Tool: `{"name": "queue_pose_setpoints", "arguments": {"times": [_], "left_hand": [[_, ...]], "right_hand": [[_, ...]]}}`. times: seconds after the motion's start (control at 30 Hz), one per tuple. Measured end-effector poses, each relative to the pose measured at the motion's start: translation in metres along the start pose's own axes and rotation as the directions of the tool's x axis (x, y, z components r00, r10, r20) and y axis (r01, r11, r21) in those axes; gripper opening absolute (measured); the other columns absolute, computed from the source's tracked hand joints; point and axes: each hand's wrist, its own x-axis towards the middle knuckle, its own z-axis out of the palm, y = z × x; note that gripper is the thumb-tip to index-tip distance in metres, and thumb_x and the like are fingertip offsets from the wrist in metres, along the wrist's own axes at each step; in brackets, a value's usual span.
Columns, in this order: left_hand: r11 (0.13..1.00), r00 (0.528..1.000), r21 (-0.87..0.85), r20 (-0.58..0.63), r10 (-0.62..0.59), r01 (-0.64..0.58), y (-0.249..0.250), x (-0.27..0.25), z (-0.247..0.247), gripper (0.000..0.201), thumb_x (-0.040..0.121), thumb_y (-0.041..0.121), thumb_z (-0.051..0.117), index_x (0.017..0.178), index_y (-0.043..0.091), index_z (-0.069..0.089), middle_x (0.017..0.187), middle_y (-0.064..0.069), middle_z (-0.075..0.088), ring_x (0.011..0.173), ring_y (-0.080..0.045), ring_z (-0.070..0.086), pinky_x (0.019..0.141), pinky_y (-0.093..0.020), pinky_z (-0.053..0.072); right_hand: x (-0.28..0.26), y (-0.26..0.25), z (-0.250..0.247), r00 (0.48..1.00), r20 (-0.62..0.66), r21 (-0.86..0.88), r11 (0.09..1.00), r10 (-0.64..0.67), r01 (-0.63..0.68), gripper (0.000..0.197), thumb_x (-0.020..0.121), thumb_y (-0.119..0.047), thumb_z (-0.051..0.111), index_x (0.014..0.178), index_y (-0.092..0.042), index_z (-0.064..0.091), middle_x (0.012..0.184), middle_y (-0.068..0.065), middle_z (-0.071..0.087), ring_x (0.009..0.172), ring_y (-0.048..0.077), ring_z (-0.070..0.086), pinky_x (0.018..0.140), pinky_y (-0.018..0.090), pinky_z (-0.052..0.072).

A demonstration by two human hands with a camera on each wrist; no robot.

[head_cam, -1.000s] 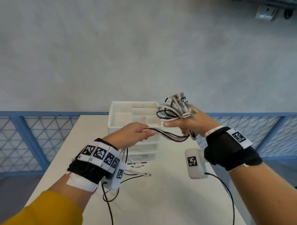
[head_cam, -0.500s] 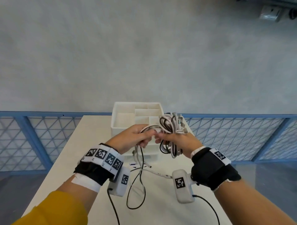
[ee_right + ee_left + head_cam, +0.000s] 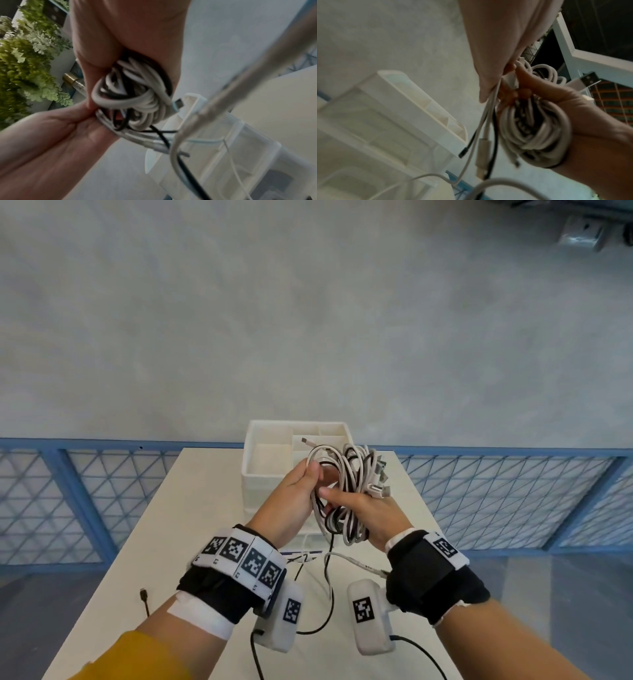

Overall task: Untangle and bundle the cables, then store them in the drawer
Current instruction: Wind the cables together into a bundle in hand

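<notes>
Two hands work mid-bundle above the tabletop: right hand clasps the coiled cables, left hand pinches loose strands, apparently winding. Next, gather the dangling tails, then reach the drawer unit.

Left hand has closed against cable bundle.

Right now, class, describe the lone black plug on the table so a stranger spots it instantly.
Start at the white table. Look near its left edge, left of the left hand. The black plug lies there alone on its thin black lead, apart from the coiled bundle.
</notes>
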Motion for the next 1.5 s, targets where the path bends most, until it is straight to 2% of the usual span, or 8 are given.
{"name": "queue_pose_setpoints", "arguments": {"times": [0.2, 0.37, 0.53, 0.67, 0.87, 1.03, 1.13, 1.5], "left_hand": [[0.965, 0.978, 0.178, 0.038, -0.203, 0.193, 0.006, -0.003, 0.012, 0.111, 0.054, 0.094, 0.017, 0.145, 0.031, 0.012, 0.154, 0.003, 0.025, 0.141, -0.014, 0.025, 0.118, -0.041, 0.016], [0.926, 0.97, 0.32, 0.067, -0.234, 0.202, 0.018, -0.007, 0.019, 0.073, 0.085, 0.064, -0.001, 0.147, 0.028, 0.011, 0.155, 0.001, 0.021, 0.142, -0.017, 0.019, 0.114, -0.033, 0.015], [0.928, 0.974, 0.352, 0.139, -0.176, 0.118, 0.018, -0.001, 0.017, 0.096, 0.06, 0.081, 0.005, 0.145, 0.036, 0.008, 0.158, 0.004, 0.004, 0.144, -0.012, 0.009, 0.117, -0.035, 0.01], [0.965, 0.975, 0.261, 0.201, -0.09, 0.035, 0.01, -0.002, 0.013, 0.069, 0.085, 0.059, 0.026, 0.145, 0.028, 0.015, 0.141, 0.016, 0.031, 0.131, 0.002, 0.027, 0.104, -0.015, 0.023], [0.935, 0.972, 0.347, 0.181, -0.147, 0.077, -0.052, -0.002, 0.001, 0.094, 0.071, 0.033, 0.076, 0.145, 0.024, 0.019, 0.146, 0.008, 0.033, 0.135, -0.008, 0.031, 0.104, -0.027, 0.032], [0.941, 0.974, 0.322, 0.155, -0.163, 0.106, -0.065, -0.001, 0.011, 0.054, 0.081, 0.007, 0.065, 0.131, 0.009, 0.046, 0.091, 0.008, 0.064, 0.081, -0.005, 0.061, 0.087, -0.024, 0.048], [0.939, 0.987, 0.344, 0.144, -0.077, 0.023, -0.06, -0.001, 0.014, 0.009, 0.083, 0.008, 0.063, 0.086, 0.013, 0.07, 0.067, 0.007, 0.063, 0.052, 0.004, 0.052, 0.061, -0.013, 0.043], [0.983, 0.991, 0.183, 0.135, 0.006, -0.031, -0.059, 0.003, 0.026, 0.009, 0.083, 0.007, 0.063, 0.077, 0.013, 0.067, 0.06, 0.004, 0.058, 0.047, -0.004, 0.05, 0.052, -0.019, 0.045]], "right_hand": [[0.001, -0.007, 0.0, 0.999, 0.042, -0.085, 0.996, -0.013, 0.017, 0.027, 0.074, 0.006, 0.068, 0.097, -0.008, 0.07, 0.093, 0.008, 0.074, 0.088, 0.019, 0.07, 0.082, 0.029, 0.057], [0.004, 0.0, -0.006, 0.997, 0.028, 0.013, 0.997, 0.071, -0.071, 0.033, 0.075, -0.001, 0.071, 0.108, -0.003, 0.068, 0.108, 0.015, 0.072, 0.103, 0.025, 0.068, 0.094, 0.038, 0.052], [0.003, -0.007, -0.008, 0.999, 0.035, -0.031, 0.999, -0.03, 0.031, 0.033, 0.073, -0.003, 0.07, 0.106, -0.005, 0.068, 0.108, 0.017, 0.071, 0.103, 0.027, 0.067, 0.092, 0.04, 0.053], [0.004, -0.013, -0.012, 0.999, 0.028, -0.036, 0.999, -0.036, 0.037, 0.025, 0.077, 0.001, 0.068, 0.099, -0.012, 0.07, 0.097, 0.01, 0.073, 0.096, 0.025, 0.069, 0.087, 0.041, 0.055], [0.015, -0.025, -0.023, 0.994, -0.096, 0.074, 0.996, 0.05, -0.043, 0.008, 0.076, -0.01, 0.071, 0.078, -0.007, 0.064, 0.069, 0.004, 0.065, 0.065, 0.016, 0.064, 0.061, 0.026, 0.051], [0.018, -0.033, -0.03, 0.985, -0.168, 0.185, 0.983, 0.032, 0.0, 0.012, 0.079, -0.007, 0.068, 0.069, -0.011, 0.063, 0.062, 0.003, 0.06, 0.061, 0.017, 0.06, 0.057, 0.026, 0.052], [0.017, -0.037, -0.033, 0.983, -0.181, 0.217, 0.976, 0.01, 0.03, 0.013, 0.08, -0.007, 0.068, 0.07, -0.013, 0.062, 0.062, 0.002, 0.06, 0.059, 0.015, 0.06, 0.058, 0.026, 0.053], [0.015, -0.042, -0.042, 0.973, -0.229, 0.181, 0.981, -0.021, 0.064, 0.02, 0.081, -0.009, 0.068, 0.065, -0.017, 0.059, 0.055, -0.004, 0.057, 0.052, 0.011, 0.056, 0.054, 0.025, 0.048]]}}
